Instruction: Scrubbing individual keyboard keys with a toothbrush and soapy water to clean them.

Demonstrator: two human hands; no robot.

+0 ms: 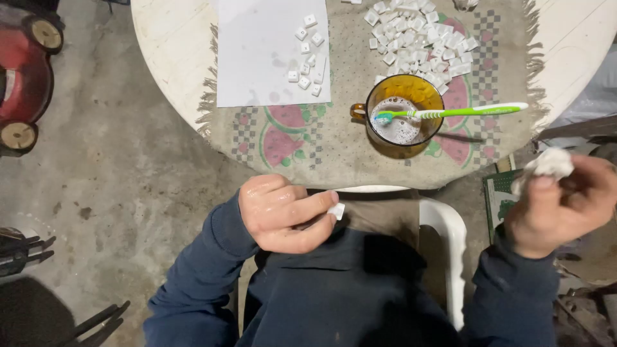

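A small square white plastic key (336, 211) is pinched in my wet left hand (283, 213), low over my lap, before the table (168, 45) edge. My right hand (559, 202) squeezes a crumpled white tissue (546, 166), partly hidden. Farther, a toothbrush (450, 112) lies across a glass amber cup (402, 115).

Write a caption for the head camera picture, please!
Left hand pinches a white keycap, right hand holds a crumpled tissue.

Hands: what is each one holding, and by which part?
The left hand pinches a small white keycap by its edge between thumb and fingertips. The right hand grips a crumpled white cloth or tissue, bunched in its fingers.
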